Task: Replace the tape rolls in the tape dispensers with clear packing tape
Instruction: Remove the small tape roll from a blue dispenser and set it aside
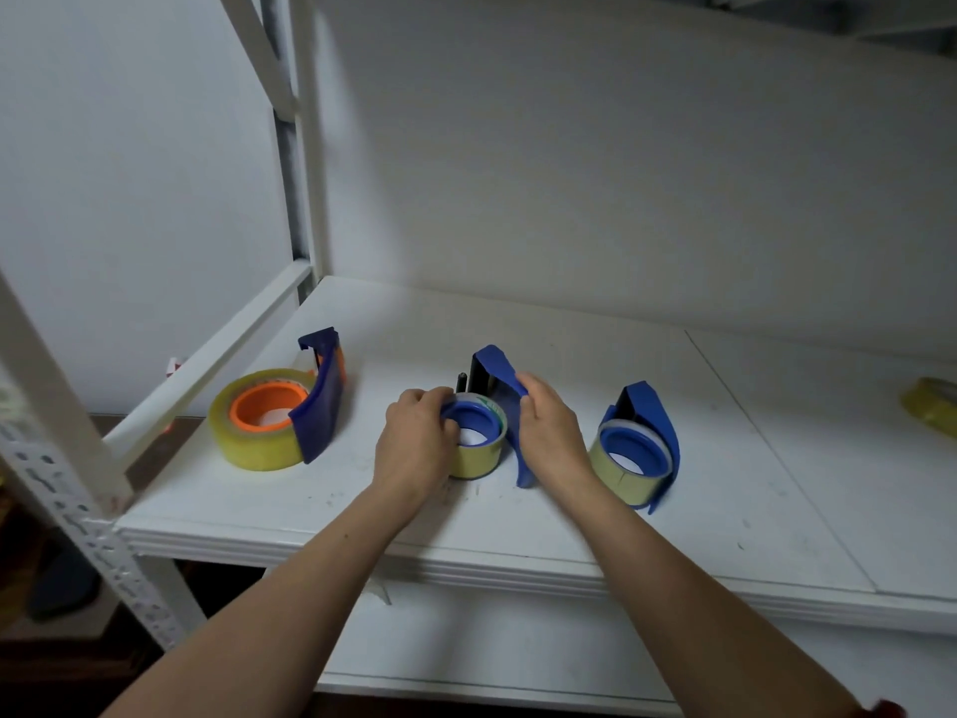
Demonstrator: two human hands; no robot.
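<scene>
Three blue tape dispensers stand on a white shelf [518,323]. The left dispenser [323,401] carries a thick clear-yellowish roll [243,437] on an orange hub. In the middle dispenser [499,386] sits a thin, nearly spent roll [476,458] on a blue hub. My left hand [414,437] grips that roll and hub from the left. My right hand [549,432] holds the middle dispenser's curved blue shell. The right dispenser [650,432] holds another thin roll [621,471] on a blue hub.
Another yellowish tape roll [932,412] lies at the shelf's far right edge. White rack posts [305,147] rise at the left, a perforated post [77,515] at the front left. A lower shelf [492,655] sits beneath.
</scene>
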